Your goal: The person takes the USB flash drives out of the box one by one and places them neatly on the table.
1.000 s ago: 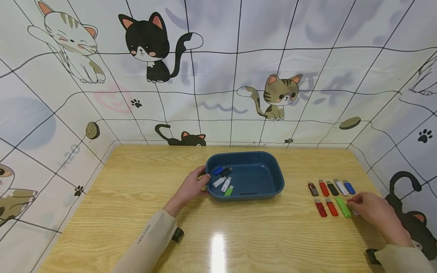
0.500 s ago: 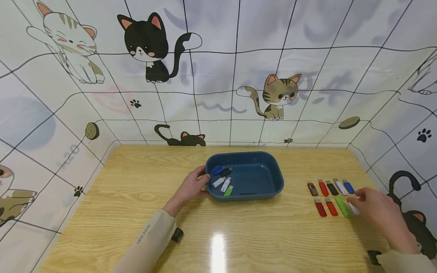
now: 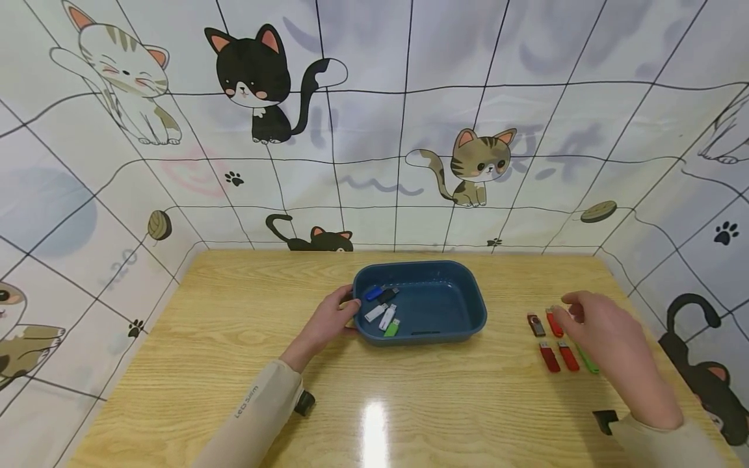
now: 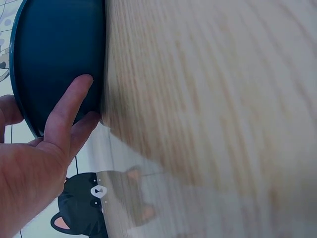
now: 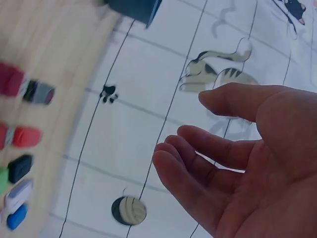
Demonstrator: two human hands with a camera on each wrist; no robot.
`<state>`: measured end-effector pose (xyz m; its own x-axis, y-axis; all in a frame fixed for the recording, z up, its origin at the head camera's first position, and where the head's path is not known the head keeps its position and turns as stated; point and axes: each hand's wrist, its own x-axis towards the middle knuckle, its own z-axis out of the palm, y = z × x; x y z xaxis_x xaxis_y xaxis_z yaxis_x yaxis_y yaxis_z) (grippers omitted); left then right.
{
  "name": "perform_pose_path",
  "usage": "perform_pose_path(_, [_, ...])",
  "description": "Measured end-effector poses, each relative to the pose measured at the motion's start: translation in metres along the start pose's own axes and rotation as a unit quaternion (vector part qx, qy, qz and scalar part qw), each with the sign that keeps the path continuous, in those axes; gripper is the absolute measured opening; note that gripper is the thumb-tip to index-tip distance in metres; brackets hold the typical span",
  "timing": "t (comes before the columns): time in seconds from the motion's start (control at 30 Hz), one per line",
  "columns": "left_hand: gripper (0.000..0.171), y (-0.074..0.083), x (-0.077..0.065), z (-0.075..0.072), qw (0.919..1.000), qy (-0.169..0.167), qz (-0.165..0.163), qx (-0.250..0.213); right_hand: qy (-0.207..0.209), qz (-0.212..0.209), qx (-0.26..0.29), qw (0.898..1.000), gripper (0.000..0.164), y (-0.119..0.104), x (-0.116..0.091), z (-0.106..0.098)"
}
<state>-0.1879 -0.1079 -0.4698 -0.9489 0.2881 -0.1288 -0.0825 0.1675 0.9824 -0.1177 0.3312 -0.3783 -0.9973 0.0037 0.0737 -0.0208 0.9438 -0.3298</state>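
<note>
The tray [image 3: 435, 305] is dark blue (with rounded corners).

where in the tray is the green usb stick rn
In the head view, the green USB stick lies in the left part of the blue tray, near its front wall, just in front of a white stick.

Wooden table [image 3: 456, 396], gridded backdrop [image 3: 374, 123], printed striped kitten [image 3: 481, 161], paw print [image 3: 234, 179], perhaps another cat [image 3: 730, 151] cropped far right
</note>
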Motion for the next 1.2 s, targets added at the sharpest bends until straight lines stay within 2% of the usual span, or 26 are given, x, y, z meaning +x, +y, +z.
perform_pose_path(0.23, [0.05, 0.001, -0.001, 0.0, 1.0, 0.0, -0.002, -0.001, -0.019, -0.072, 0.03, 0.997, 0.044, -0.041, 0.011, 0.01])
perform_pose_path(0.4, [0.05, 0.001, -0.001, 0.001, 1.0, 0.003, -0.002, -0.003, -0.003, -0.168, 0.041, 0.985, 0.034, -0.069, 0.02, 0.027])
perform_pose_path(0.5, [0.05, 0.001, -0.001, 0.001, 1.0, 0.005, -0.003, 0.0, -0.004, -0.204, 0.033, 0.978, 0.031, -0.084, 0.026, 0.038])
perform_pose_path(0.67, [0.05, 0.001, 0.0, 0.001, 0.9999, 0.003, -0.006, 0.007, -0.045, -0.222, 0.025, 0.974, 0.033, -0.105, 0.038, 0.052])
perform_pose_path(0.93, [0.05, 0.001, 0.0, 0.001, 1.0, 0.002, 0.0, 0.008, -0.155, -0.224, 0.068, 0.96, 0.042, -0.12, 0.063, 0.073])
perform_pose_path(1.2, [0.05, 0.001, 0.0, 0.001, 1.0, 0.005, -0.001, -0.002, -0.201, -0.234, 0.044, 0.95, 0.045, -0.136, 0.076, 0.094])
